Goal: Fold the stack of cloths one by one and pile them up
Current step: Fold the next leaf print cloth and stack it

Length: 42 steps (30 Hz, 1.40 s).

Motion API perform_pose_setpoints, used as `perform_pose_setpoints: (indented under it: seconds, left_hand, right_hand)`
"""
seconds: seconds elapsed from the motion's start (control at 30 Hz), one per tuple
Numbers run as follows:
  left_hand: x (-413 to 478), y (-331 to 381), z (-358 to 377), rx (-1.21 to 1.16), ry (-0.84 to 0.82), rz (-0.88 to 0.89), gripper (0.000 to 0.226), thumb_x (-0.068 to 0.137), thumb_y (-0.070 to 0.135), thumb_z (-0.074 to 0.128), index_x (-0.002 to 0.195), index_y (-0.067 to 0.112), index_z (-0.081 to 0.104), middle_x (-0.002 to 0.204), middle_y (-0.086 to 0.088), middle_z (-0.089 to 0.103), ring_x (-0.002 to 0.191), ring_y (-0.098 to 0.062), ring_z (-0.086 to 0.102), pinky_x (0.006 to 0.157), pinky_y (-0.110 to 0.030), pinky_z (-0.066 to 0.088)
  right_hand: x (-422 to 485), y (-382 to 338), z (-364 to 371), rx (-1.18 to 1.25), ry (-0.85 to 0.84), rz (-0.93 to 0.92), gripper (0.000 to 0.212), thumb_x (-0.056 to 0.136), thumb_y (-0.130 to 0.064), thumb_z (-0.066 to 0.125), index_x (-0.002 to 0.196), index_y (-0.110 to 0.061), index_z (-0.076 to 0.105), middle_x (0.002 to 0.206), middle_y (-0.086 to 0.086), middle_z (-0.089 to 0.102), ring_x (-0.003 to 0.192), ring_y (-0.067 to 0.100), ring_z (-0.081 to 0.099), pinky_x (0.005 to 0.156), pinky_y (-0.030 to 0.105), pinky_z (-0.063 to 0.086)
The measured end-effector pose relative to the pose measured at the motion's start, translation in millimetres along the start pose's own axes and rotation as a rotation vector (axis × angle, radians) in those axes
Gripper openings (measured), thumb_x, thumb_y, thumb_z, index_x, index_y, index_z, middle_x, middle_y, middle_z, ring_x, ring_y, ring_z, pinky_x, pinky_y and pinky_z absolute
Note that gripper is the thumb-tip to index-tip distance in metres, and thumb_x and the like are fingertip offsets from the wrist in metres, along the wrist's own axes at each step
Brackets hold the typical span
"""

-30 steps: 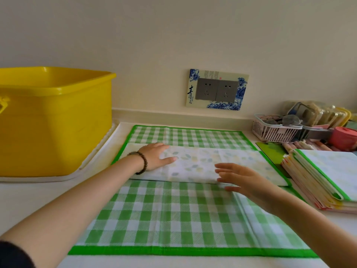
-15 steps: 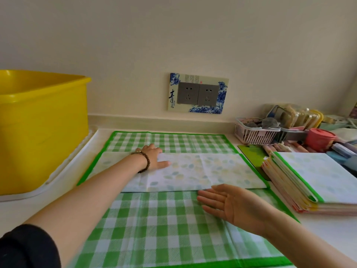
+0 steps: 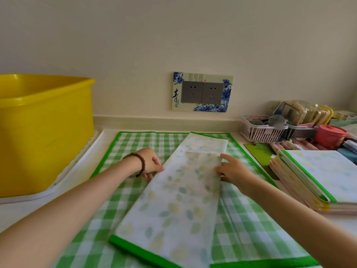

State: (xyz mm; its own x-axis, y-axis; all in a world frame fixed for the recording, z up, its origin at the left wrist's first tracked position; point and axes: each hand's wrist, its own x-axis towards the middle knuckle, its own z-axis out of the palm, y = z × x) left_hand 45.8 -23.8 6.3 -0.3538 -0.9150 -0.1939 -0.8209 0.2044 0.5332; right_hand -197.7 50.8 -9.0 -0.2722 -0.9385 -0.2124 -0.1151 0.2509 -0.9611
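Note:
A long folded strip of white leaf-print cloth [image 3: 181,200] with a green border lies lengthwise, running from the near edge toward the wall. It lies on a spread green checked cloth [image 3: 135,146]. My left hand [image 3: 150,163], with a bead bracelet at the wrist, pinches the strip's left edge with curled fingers. On the opposite edge, my right hand [image 3: 231,169] holds the strip, thumb on top and fingers beneath. A pile of folded cloths [image 3: 318,175] sits to the right of the checked cloth.
A big yellow tub [image 3: 44,122] stands on a white tray [image 3: 77,163] at the left. At the back right are a white basket [image 3: 258,130], a red pot [image 3: 330,134] and packets. A green mat [image 3: 258,151] lies beside the pile. A double socket [image 3: 201,92] is on the wall.
The strip lay crosswise at the far side under my left hand; now it is turned lengthwise toward me. Both hands have moved to its side edges.

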Motion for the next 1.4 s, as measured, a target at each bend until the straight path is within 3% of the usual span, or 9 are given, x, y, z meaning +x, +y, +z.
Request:
perform_pose_setpoints:
  seconds: [0.2, 0.4, 0.47, 0.63, 0.73, 0.8, 1.07, 1.27, 1.4]
  left_hand:
    - [-7, -9, 16, -0.275, 0.018, -0.041, 0.018, 0.077, 0.030, 0.076, 0.086, 0.015, 0.070, 0.088, 0.001, 0.071, 0.051, 0.000, 0.063, 0.049, -0.014, 0.049]
    - [-13, -12, 23, -0.287, 0.071, -0.058, 0.019, 0.077, 0.037, 0.074, 0.082, 0.019, 0.068, 0.070, 0.000, 0.069, 0.053, -0.006, 0.057, 0.052, -0.018, 0.049]
    - [-19, -9, 24, -0.255, 0.090, -0.043, 0.026, 0.079, 0.040, 0.071, 0.090, 0.017, 0.063, 0.083, -0.001, 0.070, 0.058, -0.007, 0.060, 0.056, -0.021, 0.050]
    - [-51, -9, 27, 0.031, 0.074, 0.209, 0.059, 0.079, 0.055, 0.063, 0.129, 0.031, 0.044, 0.122, 0.014, 0.043, 0.104, -0.005, 0.049, 0.089, -0.023, 0.043]
    - [-75, -11, 28, 0.117, -0.004, 0.378, 0.052, 0.078, 0.057, 0.061, 0.126, 0.040, 0.048, 0.124, 0.020, 0.037, 0.117, 0.001, 0.035, 0.102, -0.022, 0.032]
    - [-85, -13, 30, 0.194, -0.025, 0.427, 0.050, 0.078, 0.060, 0.059, 0.123, 0.042, 0.049, 0.124, 0.022, 0.038, 0.119, 0.004, 0.033, 0.105, -0.023, 0.029]
    - [-102, -18, 39, 0.333, -0.203, 0.413, 0.093, 0.068, 0.072, 0.059, 0.146, 0.041, 0.019, 0.152, 0.027, 0.008, 0.136, 0.008, 0.012, 0.110, -0.015, 0.011]
    - [-106, -18, 39, 0.461, -0.309, 0.410, 0.113, 0.064, 0.074, 0.061, 0.148, 0.039, -0.006, 0.152, 0.025, -0.017, 0.136, 0.007, -0.014, 0.113, -0.022, -0.006]
    - [-107, -18, 40, 0.485, -0.340, 0.406, 0.118, 0.063, 0.075, 0.062, 0.147, 0.038, -0.013, 0.150, 0.026, -0.023, 0.137, 0.004, -0.020, 0.116, -0.028, -0.007]
  right_hand:
    - [31, -6, -3, 0.026, -0.004, -0.008, 0.060, 0.086, 0.007, 0.057, 0.139, -0.017, 0.042, 0.122, 0.015, 0.058, 0.092, 0.028, 0.061, 0.070, 0.033, 0.053]
    - [37, -1, -5, 0.048, -0.034, 0.044, 0.053, 0.087, 0.003, 0.058, 0.134, -0.016, 0.046, 0.091, 0.010, 0.064, 0.072, 0.021, 0.064, 0.050, 0.027, 0.053]
    - [37, 1, -11, 0.011, 0.007, 0.007, 0.047, 0.087, 0.002, 0.059, 0.130, -0.014, 0.048, 0.100, 0.012, 0.064, 0.080, 0.023, 0.065, 0.060, 0.029, 0.057]
    - [5, 18, -36, -0.651, 0.065, -0.440, 0.044, 0.088, -0.006, 0.060, 0.128, -0.021, 0.051, 0.129, -0.001, 0.056, 0.104, 0.014, 0.059, 0.077, 0.027, 0.053]
    - [-22, 35, -54, -1.139, 0.017, -0.715, 0.048, 0.091, -0.016, 0.058, 0.134, -0.031, 0.046, 0.139, -0.008, 0.048, 0.124, 0.012, 0.050, 0.101, 0.031, 0.045]
    - [-35, 40, -62, -1.287, -0.023, -0.928, 0.050, 0.089, -0.016, 0.062, 0.134, -0.032, 0.047, 0.140, -0.009, 0.048, 0.124, 0.013, 0.051, 0.100, 0.030, 0.044]
    - [-49, 41, -71, -1.510, -0.213, -1.395, 0.071, 0.068, -0.008, 0.081, 0.133, -0.015, 0.053, 0.132, 0.001, 0.058, 0.111, 0.016, 0.062, 0.081, 0.031, 0.057]
    - [-40, 43, -63, -1.425, -0.284, -1.400, 0.047, 0.089, -0.019, 0.045, 0.136, -0.019, 0.045, 0.131, -0.001, 0.059, 0.113, 0.016, 0.062, 0.082, 0.032, 0.057]
    - [-42, 43, -61, -1.328, -0.276, -1.336, 0.041, 0.088, -0.026, 0.050, 0.129, -0.024, 0.057, 0.127, -0.006, 0.062, 0.109, 0.011, 0.064, 0.081, 0.028, 0.057]
